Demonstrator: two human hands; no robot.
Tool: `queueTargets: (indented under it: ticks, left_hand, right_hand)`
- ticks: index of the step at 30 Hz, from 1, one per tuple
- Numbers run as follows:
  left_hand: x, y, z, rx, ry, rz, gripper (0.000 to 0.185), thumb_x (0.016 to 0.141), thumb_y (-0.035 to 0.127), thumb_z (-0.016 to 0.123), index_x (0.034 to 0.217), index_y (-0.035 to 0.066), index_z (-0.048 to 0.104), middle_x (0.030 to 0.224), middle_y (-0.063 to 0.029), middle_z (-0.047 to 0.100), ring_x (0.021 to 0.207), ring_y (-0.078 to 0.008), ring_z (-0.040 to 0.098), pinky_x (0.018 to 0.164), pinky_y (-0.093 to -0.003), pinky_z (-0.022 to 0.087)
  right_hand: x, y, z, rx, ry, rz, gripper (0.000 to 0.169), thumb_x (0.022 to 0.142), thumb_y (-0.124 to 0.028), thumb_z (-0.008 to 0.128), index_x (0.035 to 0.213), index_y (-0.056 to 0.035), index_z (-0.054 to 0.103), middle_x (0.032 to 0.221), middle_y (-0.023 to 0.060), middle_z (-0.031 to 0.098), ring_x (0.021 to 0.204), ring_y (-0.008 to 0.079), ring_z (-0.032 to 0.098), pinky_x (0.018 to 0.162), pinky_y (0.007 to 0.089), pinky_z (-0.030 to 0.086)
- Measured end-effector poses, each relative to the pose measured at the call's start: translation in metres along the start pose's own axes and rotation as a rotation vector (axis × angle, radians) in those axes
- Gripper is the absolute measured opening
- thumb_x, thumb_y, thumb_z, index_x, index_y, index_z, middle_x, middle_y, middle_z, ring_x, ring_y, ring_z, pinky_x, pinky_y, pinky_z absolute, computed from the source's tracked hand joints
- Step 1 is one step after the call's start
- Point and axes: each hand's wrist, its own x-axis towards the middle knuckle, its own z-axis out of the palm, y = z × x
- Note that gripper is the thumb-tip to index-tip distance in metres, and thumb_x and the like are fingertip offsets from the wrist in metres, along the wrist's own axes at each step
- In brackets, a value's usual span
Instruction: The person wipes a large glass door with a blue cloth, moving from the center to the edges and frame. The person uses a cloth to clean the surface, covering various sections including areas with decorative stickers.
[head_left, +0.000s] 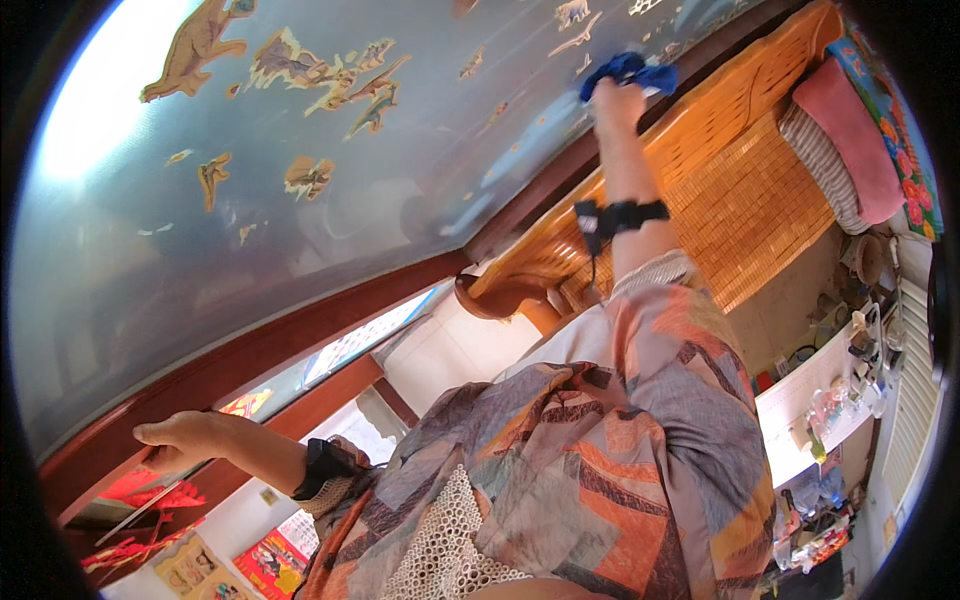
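Note:
My right hand (621, 109) reaches far forward and grips a bunched dark blue cloth (634, 73), pressed on a glossy grey tabletop (360, 217). Worn animal and dinosaur stickers (202, 49) are scattered over that surface, some with torn edges. Near the table's red-brown wooden edge (247, 319), my left hand (184, 442) is held low with its thumb extended and its fingers curled. Those fingers are partly hidden, and whether they touch the edge is unclear. Black bands are strapped around both my forearms.
Beyond the table edge stands a carved wooden bench (720, 82) with a slatted mat (750, 210) and a pink cushion (847, 142). A white table (787, 427) with cups and bottles is at right. Red decorations (154, 491) and a poster (274, 559) are at lower left.

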Motion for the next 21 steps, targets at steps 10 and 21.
queueTargets:
  ticks: [10,21]
  left_hand:
    - [-0.010,0.007,0.000,0.031,0.024,-0.024,0.039,0.094,0.021,0.061,0.117,-0.008,0.050,0.113,-0.0147,0.059,0.101,-0.0189,0.055,0.091,-0.0327,0.044]
    - [-0.007,0.000,0.000,-0.023,0.015,0.000,0.037,0.093,0.023,0.062,0.110,-0.009,0.053,0.103,-0.0115,0.059,0.094,-0.0181,0.054,0.087,-0.0327,0.044]
  right_hand:
    - [-0.141,0.023,0.036,-0.181,-0.123,-0.250,0.032,0.079,-0.015,0.056,0.093,0.0141,0.055,0.086,0.0336,0.064,0.084,0.0464,0.065,0.078,0.0481,0.053]
    - [-0.132,0.039,0.039,0.132,-0.224,-0.176,0.041,0.076,-0.022,0.059,0.096,0.0138,0.055,0.091,0.0310,0.065,0.089,0.0438,0.065,0.084,0.0466,0.051]
